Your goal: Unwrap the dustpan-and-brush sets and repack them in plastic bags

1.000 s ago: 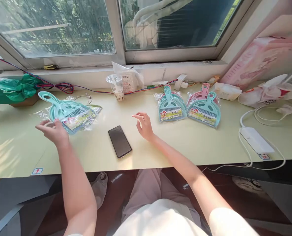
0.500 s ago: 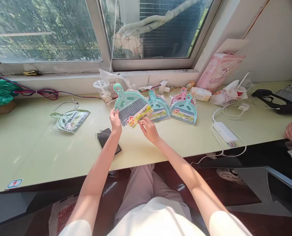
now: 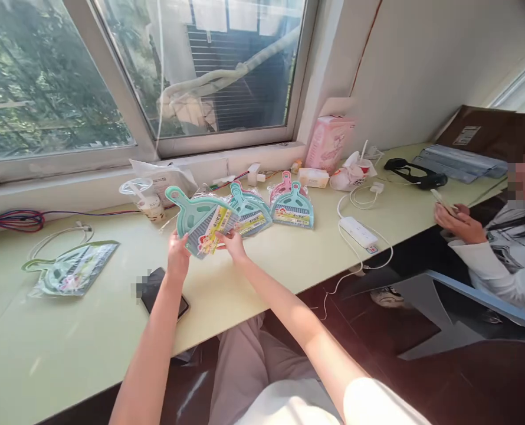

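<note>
Teal dustpan set point(image 3: 194, 208) tilted above table point(image 3: 227, 289), beyond our hands toward back edge. Long axis slants: handle point(image 3: 174, 193) far left, bristle end near right. Our left hand point(image 3: 178, 258) pinches left rim; our right hand point(image 3: 233, 243), nearer bristle end, pinches by printed label point(image 3: 209, 236).

Phone point(image 3: 160, 293) before the cup point(image 3: 148, 200); power strip point(image 3: 358, 232) right of both; box point(image 3: 331, 141) seemingly behind tissues point(image 3: 313, 177).

No text can be read with certainty. Small print marks the yellow label point(image 3: 219, 223) on the held dustpan set point(image 3: 192, 213) and the labels on the two bunches of dustpans point(image 3: 291, 208) to its right; white print on the brown box point(image 3: 488, 133), far right, is equally unclear.
</note>
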### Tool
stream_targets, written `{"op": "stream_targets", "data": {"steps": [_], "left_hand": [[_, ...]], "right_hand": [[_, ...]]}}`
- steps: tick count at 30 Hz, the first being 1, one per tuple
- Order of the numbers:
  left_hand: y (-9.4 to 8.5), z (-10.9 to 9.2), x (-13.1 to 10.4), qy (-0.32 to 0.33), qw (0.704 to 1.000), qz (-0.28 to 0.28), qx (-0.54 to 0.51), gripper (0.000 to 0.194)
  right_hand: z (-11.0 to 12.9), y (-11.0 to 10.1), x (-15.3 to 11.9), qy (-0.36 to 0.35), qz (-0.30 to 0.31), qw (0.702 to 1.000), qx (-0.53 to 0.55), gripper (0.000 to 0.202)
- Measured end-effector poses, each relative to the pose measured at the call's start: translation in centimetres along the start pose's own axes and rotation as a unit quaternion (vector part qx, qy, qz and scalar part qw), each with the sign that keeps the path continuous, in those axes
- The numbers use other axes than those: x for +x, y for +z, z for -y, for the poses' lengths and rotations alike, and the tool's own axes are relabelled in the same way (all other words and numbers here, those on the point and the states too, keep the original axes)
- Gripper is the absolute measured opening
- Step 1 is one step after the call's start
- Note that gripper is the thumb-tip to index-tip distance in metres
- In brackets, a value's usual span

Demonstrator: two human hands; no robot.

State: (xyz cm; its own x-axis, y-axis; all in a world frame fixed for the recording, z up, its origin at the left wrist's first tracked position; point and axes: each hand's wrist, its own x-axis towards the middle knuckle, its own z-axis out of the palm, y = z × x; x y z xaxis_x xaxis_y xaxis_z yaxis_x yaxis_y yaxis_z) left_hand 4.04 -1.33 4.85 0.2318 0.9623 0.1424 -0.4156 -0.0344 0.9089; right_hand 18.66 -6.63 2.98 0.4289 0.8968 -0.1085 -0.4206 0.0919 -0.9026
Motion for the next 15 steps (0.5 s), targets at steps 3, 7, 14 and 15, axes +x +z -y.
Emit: {"op": "stream_targets", "data": {"steps": [3,7,14,15], "left_hand": [[-0.1,-0.6,0.5,-0.036,0.998,0.023,0.041,0.039],[-0.6,-1.9,1.9,-0.035,0.989,-0.11,0.095,0.038],[-10.3,-8.0,6.4,0.06,0.922,-0.378,0.051,0.042],[-12.6,-8.8,6.8,0.068,0.905,-0.411,0.086,0.038]], "right_hand": [[-0.2,-0.1,0.3,0.003,-0.016,1.0,0.016,0.043],[-0.2,-0.6,-0.5,-0.015,-0.002,1.0,0.0,0.044],[1.1,-3.3,-3.0,-0.002,0.027,0.999,-0.018,0.045],[1.3,-3.7,-3.3,0.0,0.029,0.999,-0.015,0.044]]}}
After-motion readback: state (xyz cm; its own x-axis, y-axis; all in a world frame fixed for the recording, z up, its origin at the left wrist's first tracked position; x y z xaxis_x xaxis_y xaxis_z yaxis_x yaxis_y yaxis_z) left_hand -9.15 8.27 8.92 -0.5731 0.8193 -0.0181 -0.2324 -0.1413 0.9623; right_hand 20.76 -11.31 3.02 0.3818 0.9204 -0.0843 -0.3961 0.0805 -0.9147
